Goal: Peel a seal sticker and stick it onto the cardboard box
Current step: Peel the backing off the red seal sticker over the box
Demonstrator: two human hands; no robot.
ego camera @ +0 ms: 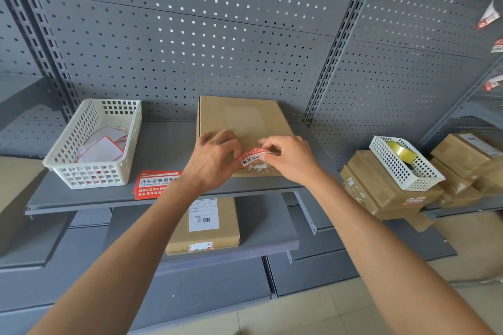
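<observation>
Pinched a red sticker (254, 157) between left hand (215, 160) and right hand (292, 159). Held over the box (239, 117) near edge. Rested on a shelf (163, 149).

A grey metal shelf (168, 144) carries a flat cardboard box (239, 114) in the middle. A white basket (92, 171) stands near its left end, with red sticker sheets (152, 183) at the front edge between the two.

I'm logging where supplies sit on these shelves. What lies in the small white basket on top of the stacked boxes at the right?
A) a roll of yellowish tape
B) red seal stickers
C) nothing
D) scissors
A: a roll of yellowish tape lies inside the small white basket, which rests on the stacked boxes at the right.
</observation>
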